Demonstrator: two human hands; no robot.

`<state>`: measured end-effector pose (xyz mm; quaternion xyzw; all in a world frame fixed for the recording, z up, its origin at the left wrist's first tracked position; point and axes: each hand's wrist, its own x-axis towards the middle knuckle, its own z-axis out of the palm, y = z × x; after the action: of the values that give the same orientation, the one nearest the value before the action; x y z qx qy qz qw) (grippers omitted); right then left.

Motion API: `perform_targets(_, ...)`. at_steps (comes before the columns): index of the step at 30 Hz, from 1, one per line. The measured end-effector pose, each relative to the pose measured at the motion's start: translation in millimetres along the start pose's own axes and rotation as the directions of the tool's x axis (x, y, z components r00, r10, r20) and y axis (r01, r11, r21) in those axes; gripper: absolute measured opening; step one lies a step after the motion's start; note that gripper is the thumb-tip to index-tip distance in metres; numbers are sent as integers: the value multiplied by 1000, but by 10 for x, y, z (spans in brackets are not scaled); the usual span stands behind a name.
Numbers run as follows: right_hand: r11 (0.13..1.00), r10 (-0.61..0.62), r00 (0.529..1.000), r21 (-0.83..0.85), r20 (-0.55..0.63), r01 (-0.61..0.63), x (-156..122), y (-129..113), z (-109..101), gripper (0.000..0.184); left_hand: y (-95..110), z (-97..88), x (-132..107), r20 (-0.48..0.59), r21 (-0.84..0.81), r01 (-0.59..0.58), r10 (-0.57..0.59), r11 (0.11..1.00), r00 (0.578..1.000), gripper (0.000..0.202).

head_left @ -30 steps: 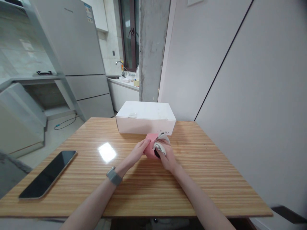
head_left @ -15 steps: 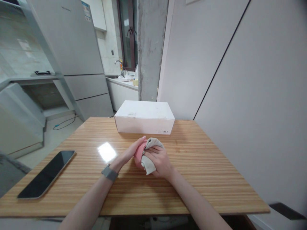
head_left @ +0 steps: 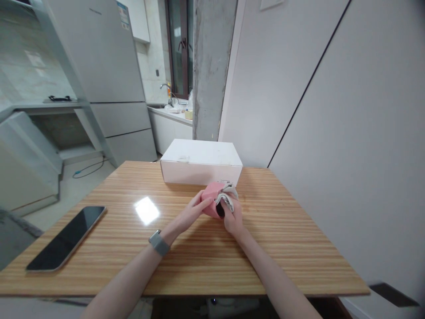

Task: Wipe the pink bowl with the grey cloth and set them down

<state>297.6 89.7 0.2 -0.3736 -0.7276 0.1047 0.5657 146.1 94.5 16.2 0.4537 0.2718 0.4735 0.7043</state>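
Observation:
My left hand (head_left: 195,207) is closed around the side of a pink cup-like container (head_left: 211,191), held tilted above the table. Its dark opening shows toward the lower right. A light grey cloth (head_left: 229,190) lies bunched over the rim on the right side. Gripping that cloth, my right hand (head_left: 235,219) presses it against the edge of the opening. Part of the cup is hidden behind the cloth and my fingers.
Behind my hands a white box (head_left: 201,173) stands on the wood-grain table (head_left: 292,252). A black phone (head_left: 68,239) lies flat at the left. Beyond the table are a fridge (head_left: 94,53), a sink counter and a concrete pillar; a white wall rises on the right.
Both hands have moved right and slightly away from me with the cup. It has turned, so its dark opening now shows. The cloth has shifted to the rim, bunched in my right hand.

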Motion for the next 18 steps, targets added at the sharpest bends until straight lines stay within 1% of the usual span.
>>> perform_targets(1,1000,-7,1000,-14,-7,6,-2,-10,0,30,-6,12,3,16,-59,6,-5,998,1000,36)
perform_targets(2,998,-35,999,-41,15,36,-6,-27,-2,29,-4,20,7,21,-116,19,-17,993,1000,34)
perform_targets(3,993,-85,995,-80,57,90,-14,-50,-3,29,7,21,13,19,-164,39,-36,986,999,31)
perform_targets(4,978,-155,982,-126,113,168,-24,-76,-3,28,24,17,17,16,-203,68,-66,977,998,29)
perform_targets(5,949,-234,956,-170,178,264,-36,-105,2,28,46,6,19,10,-234,99,-99,967,995,29)
perform_targets(6,909,-313,918,-205,243,364,-49,-132,12,29,68,-9,20,-1,-255,127,-131,959,991,32)
perform_targets(8,812,-444,826,-233,347,534,-71,-178,44,34,103,-49,18,-26,-265,174,-188,948,982,38)
perform_targets(9,775,-484,788,-232,382,588,-77,-194,63,36,113,-72,19,-36,-260,198,-214,945,976,39)
perform_targets(10,756,-502,766,-226,403,614,-80,-204,80,37,117,-97,23,-45,-243,213,-231,946,972,39)
perform_targets(11,756,-502,760,-216,413,617,-78,-209,93,36,116,-123,33,-49,-211,221,-236,952,970,38)
perform_targets(12,771,-490,767,-205,415,603,-72,-207,101,36,111,-149,49,-48,-167,222,-233,961,971,36)
perform_targets(15,852,-405,822,-161,401,499,-47,-166,91,32,73,-231,118,-56,2,187,-186,982,981,34)
perform_targets(18,910,-337,866,-108,369,400,-35,-104,57,31,26,-292,164,-70,117,139,-131,983,989,40)
